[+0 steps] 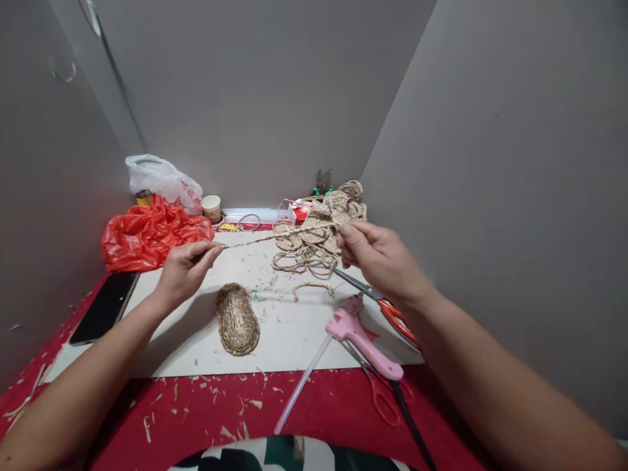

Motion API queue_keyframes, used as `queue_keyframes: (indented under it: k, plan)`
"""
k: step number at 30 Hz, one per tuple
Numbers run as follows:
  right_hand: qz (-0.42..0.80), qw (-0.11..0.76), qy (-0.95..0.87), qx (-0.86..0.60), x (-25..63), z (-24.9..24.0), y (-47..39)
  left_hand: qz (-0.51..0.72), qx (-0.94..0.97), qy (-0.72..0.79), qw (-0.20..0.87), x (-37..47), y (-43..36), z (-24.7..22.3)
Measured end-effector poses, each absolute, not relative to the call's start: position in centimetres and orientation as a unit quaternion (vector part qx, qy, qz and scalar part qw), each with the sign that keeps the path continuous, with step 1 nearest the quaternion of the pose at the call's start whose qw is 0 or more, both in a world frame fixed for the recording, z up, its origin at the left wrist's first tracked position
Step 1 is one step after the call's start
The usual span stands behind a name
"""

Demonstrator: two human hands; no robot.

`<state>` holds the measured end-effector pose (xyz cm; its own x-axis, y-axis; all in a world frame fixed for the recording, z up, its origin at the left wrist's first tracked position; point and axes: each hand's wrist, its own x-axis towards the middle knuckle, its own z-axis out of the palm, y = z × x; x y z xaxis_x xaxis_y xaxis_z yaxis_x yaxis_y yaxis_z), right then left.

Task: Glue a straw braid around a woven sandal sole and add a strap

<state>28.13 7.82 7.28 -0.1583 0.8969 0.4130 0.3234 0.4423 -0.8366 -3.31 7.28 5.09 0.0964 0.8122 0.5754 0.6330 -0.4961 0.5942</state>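
Braided straw cord, thin, tan and twisted, is stretched taut in the air between both hands, above the white board on the red-covered counter. Its long axis runs nearly level, left to right, climbing slightly toward the right end. Left hand is closed, thumb and forefinger pinching the cord's near end. Right hand is closed too, fingertips pinched on the far end, where the cord leads on into the loose straw pile.

Nearest on the counter lie a clear glue stick, a pink hot-glue gun and red-handled scissors. Just below the cord sits a flat oval woven straw mat, long axis pointing away from the person. A black phone lies at left. Farther back: a heap of coiled straw cord, a crumpled red plastic bag, a small paper cup whose contents cannot be seen, and a white plastic bag, contents hidden.
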Motion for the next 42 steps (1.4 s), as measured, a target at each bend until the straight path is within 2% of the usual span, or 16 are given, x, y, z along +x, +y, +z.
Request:
queue_keyframes:
  k: [2,4,8,10,13,15,18,19,23,26,31,33,35,40,42]
  plan:
    - [0.429,0.494,-0.641,-0.4,28.7,7.4,7.5,0.461,0.714,0.504,0.152,-3.6,7.5,5.2]
    - [0.506,0.502,-0.594,-0.374,29.2,7.8,7.1,0.455,0.694,0.508,0.231,-3.7,7.7,5.3]
    - [0.569,0.517,-0.532,-0.355,29.6,8.4,6.9,0.416,0.651,0.482,0.413,-3.8,7.9,5.2]
    - [0.582,0.524,-0.512,-0.353,29.7,8.4,7.0,0.385,0.656,0.472,0.445,-4.0,8.2,5.1]
    - [0.583,0.515,-0.524,-0.348,29.4,7.8,6.9,0.322,0.699,0.481,0.42,-4.4,8.6,4.8]
    - [0.582,0.486,-0.555,-0.342,28.7,7.2,6.5,0.303,0.722,0.511,0.355,-4.2,8.7,4.8]
    - [0.575,0.412,-0.626,-0.328,26.8,6.6,5.6,0.341,0.738,0.531,0.24,-2.7,7.6,5.4]
    - [0.564,0.383,-0.655,-0.326,26.0,6.5,5.3,0.351,0.747,0.512,0.239,-1.9,6.9,5.8]
    - [0.515,0.291,-0.742,-0.316,23.4,7.0,4.8,0.317,0.767,0.403,0.385,1.1,4.0,7.2]
    - [0.54,0.3,-0.729,-0.295,22.9,7.5,5.1,0.301,0.744,0.416,0.427,1.4,3.0,7.8]
    - [0.608,0.381,-0.643,-0.268,24.1,7.8,5.5,0.382,0.697,0.504,0.339,-1.8,3.2,8.2]
    - [0.575,0.34,-0.695,-0.264,24.4,7.8,5.4,0.373,0.685,0.536,0.324,-3.1,3.0,8.3]
    - [0.489,0.269,-0.793,-0.243,24.4,7.5,5.3,0.349,0.695,0.54,0.321,-4.1,2.7,8.2]
    - [0.113,0.145,-0.958,-0.219,23.7,5.4,5.6,0.234,0.776,0.467,0.354,-5.0,1.6,8.0]
    - [0.035,0.118,-0.965,-0.232,23.4,4.3,5.7,0.189,0.791,0.445,0.375,-4.8,1.0,7.9]
